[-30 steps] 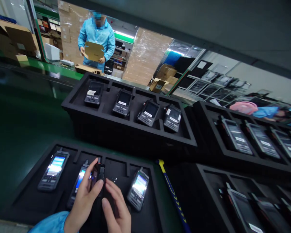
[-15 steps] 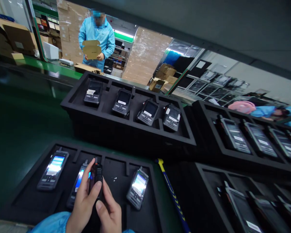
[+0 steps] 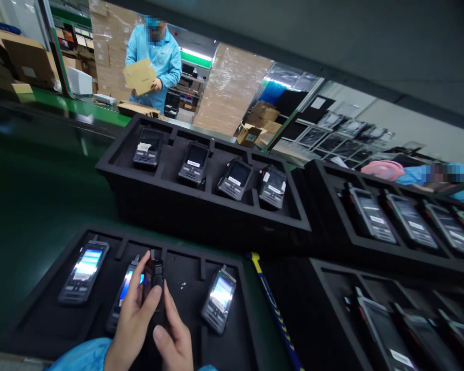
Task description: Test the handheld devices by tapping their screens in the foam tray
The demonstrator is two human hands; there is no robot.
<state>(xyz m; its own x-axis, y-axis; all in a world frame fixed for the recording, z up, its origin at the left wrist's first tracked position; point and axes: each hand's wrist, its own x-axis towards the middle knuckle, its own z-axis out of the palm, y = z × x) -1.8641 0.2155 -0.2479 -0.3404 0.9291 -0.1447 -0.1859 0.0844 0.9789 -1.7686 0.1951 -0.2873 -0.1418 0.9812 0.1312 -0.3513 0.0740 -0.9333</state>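
Head view: black handset (image 3: 158, 274), turned edge-on, in the left hand (image 3: 133, 319).

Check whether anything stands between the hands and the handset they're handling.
Nothing visible: the left hand grips the handset directly, and the right hand is at its lower side. Its hidden side can't be judged.

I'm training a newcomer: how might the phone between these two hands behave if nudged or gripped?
The phone is probably stiff, since its edge runs straight. Its narrow side faces up, so it could tip if let go. Its thick body suggests it may feel fairly heavy for its size.
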